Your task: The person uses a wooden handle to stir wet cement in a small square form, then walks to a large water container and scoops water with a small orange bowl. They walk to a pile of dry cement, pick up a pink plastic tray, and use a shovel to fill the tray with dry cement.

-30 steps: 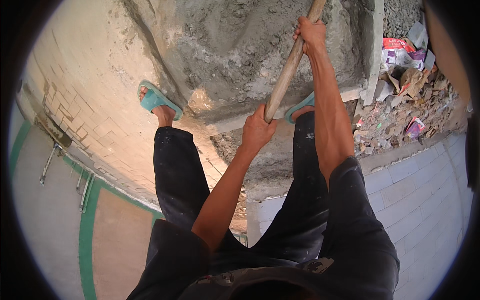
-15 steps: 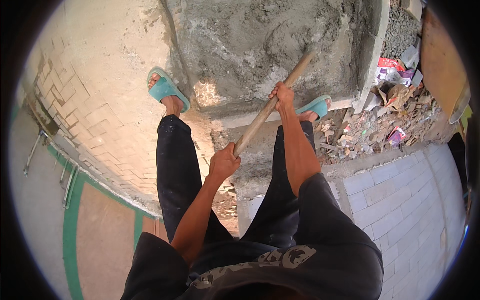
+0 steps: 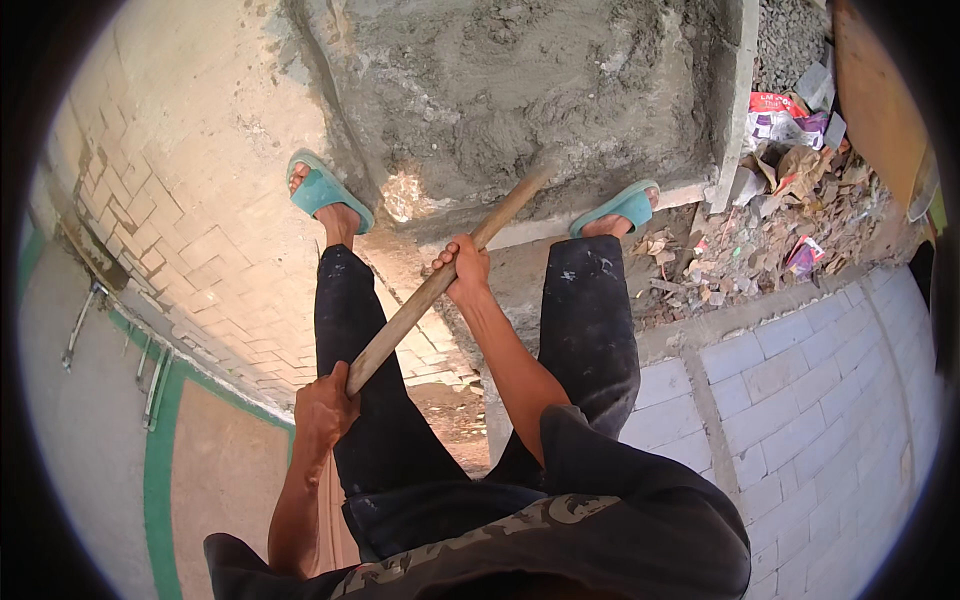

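A long wooden handle [image 3: 415, 308] slants across in front of me, from lower left up to the right. My left hand [image 3: 325, 408] is closed round its near end, beside my left thigh. Farther up the shaft my right hand [image 3: 466, 270] grips it, between my knees. The handle's far end runs into wet grey mortar [image 3: 520, 85]; whatever tool head it bears is hidden there. The mortar lies lumpy and spread in a shallow bed beyond my feet.
My feet, in green slippers [image 3: 325, 188], stand apart at the mortar's near edge. A low concrete ledge [image 3: 738, 110] bounds it at right. Beyond lie rubble [image 3: 745, 255], torn packaging [image 3: 785, 125] and gravel [image 3: 788, 45]. Block paving [image 3: 150, 215] lies left.
Both hands have pulled the handle back toward me and to the left. Its far end has moved nearer and left through the mortar.
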`<state>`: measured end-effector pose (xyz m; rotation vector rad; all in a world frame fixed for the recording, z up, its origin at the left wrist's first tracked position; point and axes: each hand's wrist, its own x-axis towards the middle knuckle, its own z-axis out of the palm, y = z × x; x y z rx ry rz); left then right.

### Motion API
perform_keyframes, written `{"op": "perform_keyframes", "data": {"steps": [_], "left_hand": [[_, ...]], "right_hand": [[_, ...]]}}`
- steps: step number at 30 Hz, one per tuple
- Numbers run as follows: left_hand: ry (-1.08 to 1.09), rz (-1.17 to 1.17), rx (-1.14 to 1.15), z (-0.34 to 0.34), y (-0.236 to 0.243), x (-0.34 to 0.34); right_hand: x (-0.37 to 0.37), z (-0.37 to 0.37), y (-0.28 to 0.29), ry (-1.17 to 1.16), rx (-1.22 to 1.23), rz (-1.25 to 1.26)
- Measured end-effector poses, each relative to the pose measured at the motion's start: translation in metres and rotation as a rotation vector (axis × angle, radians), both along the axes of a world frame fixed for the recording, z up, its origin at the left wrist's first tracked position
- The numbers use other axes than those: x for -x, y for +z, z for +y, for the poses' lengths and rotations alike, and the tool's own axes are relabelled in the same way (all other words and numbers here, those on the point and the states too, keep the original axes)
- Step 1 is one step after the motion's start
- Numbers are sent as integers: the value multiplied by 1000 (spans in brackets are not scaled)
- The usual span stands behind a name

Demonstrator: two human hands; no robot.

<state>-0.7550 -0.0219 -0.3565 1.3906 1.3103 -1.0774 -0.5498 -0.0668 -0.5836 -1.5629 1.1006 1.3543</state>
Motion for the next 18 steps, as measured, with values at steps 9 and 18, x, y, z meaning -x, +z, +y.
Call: {"op": "perform_keyframes", "data": {"steps": [9, 18], "left_hand": [[450, -97, -21, -97, -61, -185], [290, -361, -181, -53, -88, -241]], "right_hand": [[-168, 9, -67, 352, -90, -164], [-295, 72, -21, 237, -222, -424]]}}
